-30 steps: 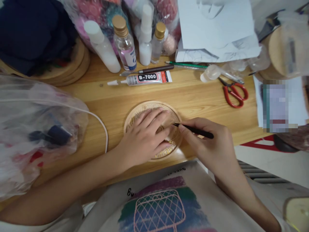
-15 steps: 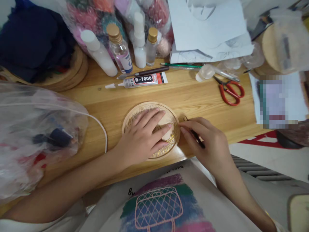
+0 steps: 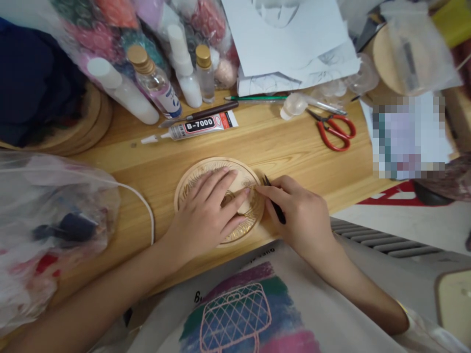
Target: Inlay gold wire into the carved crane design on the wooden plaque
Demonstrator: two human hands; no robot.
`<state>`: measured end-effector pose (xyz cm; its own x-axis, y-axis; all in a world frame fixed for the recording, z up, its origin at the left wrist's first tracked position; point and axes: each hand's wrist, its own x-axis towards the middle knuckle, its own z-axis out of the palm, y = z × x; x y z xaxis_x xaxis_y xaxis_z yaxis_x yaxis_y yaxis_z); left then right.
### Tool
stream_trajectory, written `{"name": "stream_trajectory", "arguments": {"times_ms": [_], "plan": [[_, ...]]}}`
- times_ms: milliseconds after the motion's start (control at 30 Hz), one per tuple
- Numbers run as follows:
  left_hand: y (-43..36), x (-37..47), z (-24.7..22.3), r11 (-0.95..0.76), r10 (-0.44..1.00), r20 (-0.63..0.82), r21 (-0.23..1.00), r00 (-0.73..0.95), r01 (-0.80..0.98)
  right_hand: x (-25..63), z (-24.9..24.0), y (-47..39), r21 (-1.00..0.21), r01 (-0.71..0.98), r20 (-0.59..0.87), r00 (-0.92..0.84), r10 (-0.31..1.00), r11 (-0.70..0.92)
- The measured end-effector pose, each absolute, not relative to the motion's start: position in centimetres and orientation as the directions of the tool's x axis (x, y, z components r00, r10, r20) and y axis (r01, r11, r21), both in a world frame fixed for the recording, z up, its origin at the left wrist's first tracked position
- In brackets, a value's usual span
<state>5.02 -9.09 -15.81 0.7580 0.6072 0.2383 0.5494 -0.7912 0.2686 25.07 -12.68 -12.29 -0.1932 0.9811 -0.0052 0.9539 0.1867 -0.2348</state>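
Round pale wooden disc with gold lines (image 3: 241, 178): on wooden tabletop (image 3: 301, 162).
Left hand (image 3: 204, 211): spread over disc, unclenched, apparently steadying it.
Right hand (image 3: 303, 211): grasps black metal tweezers (image 3: 278, 212), apparently freeing fingertips at rim.

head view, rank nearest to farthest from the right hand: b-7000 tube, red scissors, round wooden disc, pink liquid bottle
1. Round wooden disc, immediately left
2. Red scissors, ahead and right
3. B-7000 tube, ahead and left
4. Pink liquid bottle, farther left

On your tabletop (image 3: 294, 169), the round plate (image 3: 220, 245) lies near, the glue tube (image 3: 202, 125) beyond it, bottles behind that, and scissors (image 3: 336, 132) far right.
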Motion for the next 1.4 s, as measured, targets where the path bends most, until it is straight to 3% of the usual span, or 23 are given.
{"name": "stream_trajectory", "arguments": {"times_ms": [300,1400], "plan": [[-9.00,4.81,-15.65,-0.798,0.600,0.293,0.287,0.745,0.530,24.76,-12.13,-12.64,-0.200,0.960,0.027,-0.197,0.980,0.198],[-9.23,4.87,-15.71,-0.781,0.620,0.248,0.287,0.744,0.555,24.64,-12.15,-12.54,-0.198,0.958,0.087,-0.193,0.977,0.207]]}}
